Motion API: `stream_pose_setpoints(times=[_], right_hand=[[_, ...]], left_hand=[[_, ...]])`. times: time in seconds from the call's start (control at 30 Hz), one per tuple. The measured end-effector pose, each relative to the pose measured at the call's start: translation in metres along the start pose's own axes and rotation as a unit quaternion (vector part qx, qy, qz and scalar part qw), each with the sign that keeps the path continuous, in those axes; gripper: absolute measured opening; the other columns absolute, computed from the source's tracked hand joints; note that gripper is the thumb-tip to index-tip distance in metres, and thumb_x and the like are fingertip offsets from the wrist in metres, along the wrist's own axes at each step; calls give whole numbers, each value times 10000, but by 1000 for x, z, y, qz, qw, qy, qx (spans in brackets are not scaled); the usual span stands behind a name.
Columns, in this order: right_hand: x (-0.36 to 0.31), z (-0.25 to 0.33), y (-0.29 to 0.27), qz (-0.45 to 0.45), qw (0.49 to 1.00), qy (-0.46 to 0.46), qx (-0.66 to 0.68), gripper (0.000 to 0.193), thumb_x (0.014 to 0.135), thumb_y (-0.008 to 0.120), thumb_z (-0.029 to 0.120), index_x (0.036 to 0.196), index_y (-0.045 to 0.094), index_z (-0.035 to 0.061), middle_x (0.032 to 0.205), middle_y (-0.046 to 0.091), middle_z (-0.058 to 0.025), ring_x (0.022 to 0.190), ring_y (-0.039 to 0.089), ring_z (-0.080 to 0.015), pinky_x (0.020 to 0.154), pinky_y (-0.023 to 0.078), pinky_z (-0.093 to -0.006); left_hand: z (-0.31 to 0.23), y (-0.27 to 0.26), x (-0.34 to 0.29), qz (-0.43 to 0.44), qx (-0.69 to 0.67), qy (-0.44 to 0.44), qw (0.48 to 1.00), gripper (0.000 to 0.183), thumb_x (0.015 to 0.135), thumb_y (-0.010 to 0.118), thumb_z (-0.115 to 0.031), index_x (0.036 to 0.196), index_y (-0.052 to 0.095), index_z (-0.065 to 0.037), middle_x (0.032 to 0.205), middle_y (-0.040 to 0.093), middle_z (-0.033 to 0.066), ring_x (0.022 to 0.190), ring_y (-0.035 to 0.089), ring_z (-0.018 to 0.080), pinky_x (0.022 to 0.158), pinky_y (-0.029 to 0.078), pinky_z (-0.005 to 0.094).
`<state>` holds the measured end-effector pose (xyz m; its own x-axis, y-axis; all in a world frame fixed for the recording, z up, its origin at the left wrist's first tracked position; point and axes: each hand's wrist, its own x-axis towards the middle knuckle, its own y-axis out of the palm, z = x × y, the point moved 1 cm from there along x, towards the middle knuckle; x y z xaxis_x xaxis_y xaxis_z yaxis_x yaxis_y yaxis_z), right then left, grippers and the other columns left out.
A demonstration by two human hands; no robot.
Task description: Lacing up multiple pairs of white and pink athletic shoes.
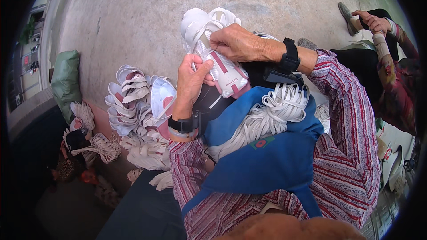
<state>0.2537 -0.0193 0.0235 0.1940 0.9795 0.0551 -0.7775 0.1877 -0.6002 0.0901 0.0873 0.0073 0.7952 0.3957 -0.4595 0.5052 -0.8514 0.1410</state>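
**A:** So what's going on with the hands? I'm standing right next to this and still squinting.

**B:** Both are on the white and pink shoe upper (216, 58), held up above the blue bag (267, 155) in the lap. The left hand (190, 82) is wrapped around the lower edge of the upper, thumb on top, fingers curled under. The right hand (235, 42) is closed in a pinch on a white lace (205, 29) at the top of it.

**A:** Any label on the thing?

**B:** A small line of dark print on the white panel near the pink stripe, just right of the left thumb. The blue bag has a little green patch with a red dot (262, 142) sewn on the front, and a bundle of white laces (271, 115) spilling out of its top, right under the upper.

**A:** And the pile?

**B:** A heap of the same white and pink uppers (138, 106) lies on the concrete left of the bag, with a green sack (66, 78) further left. Another person (387, 62) sits off to the bag's right, hands together by their shoe.
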Motion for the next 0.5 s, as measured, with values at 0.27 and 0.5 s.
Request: stream_pose_setpoints(times=[0.27,0.5], right_hand=[[6,4,24,-81,993,-90,-9,81,768,552,19,810,595,-36,730,597,-227,737,616,-375,643,478,-422],[0,6,14,-31,999,-12,-19,117,758,516,18,846,575,-31,769,596,-196,732,607,-345,657,490,-382]], left_hand=[[2,-20,-10,-40,25,-8,999,241,844,650,-112,916,437,-26,698,556,50,531,565,84,452,524,229],[-1,-6,-9,-32,35,-13,999,251,841,654,-116,914,437,-15,703,552,57,536,572,93,444,517,230]])
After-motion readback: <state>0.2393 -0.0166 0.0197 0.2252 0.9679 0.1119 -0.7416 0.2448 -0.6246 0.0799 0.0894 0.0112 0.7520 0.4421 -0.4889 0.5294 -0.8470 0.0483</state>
